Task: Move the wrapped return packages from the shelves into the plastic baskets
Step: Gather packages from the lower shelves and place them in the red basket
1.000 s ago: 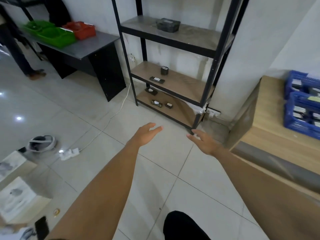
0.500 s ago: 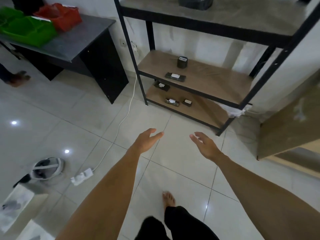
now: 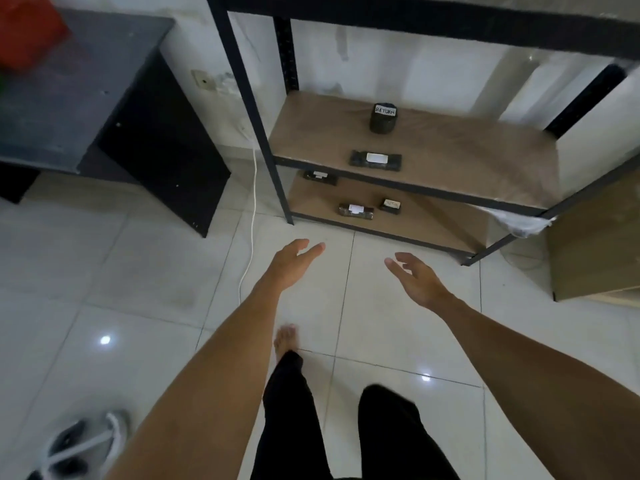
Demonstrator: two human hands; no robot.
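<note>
A black metal shelf unit [image 3: 408, 188] stands ahead. On its middle board stands a dark upright package labelled RETURN [image 3: 383, 119], with a flat wrapped package [image 3: 375, 160] lying in front of it. The bottom board carries three more wrapped packages: one at the left [image 3: 320, 177], a long one [image 3: 356, 210] and a small one [image 3: 391, 205]. My left hand [image 3: 292, 263] and my right hand [image 3: 415, 280] are held out over the floor tiles short of the shelf, fingers relaxed, both empty. A red plastic basket [image 3: 26, 31] sits on the dark table at the far left.
A dark grey table [image 3: 86, 105] stands left of the shelf. A white cable [image 3: 252, 216] runs down the wall and across the floor. A headset-like device [image 3: 83, 441] lies on the tiles at bottom left. A brown cabinet [image 3: 599, 251] stands at the right.
I have walked closer to the shelf, so it fills more of the view. The green baskets and the blue crates have left the frame. Both hands stay open and empty.
</note>
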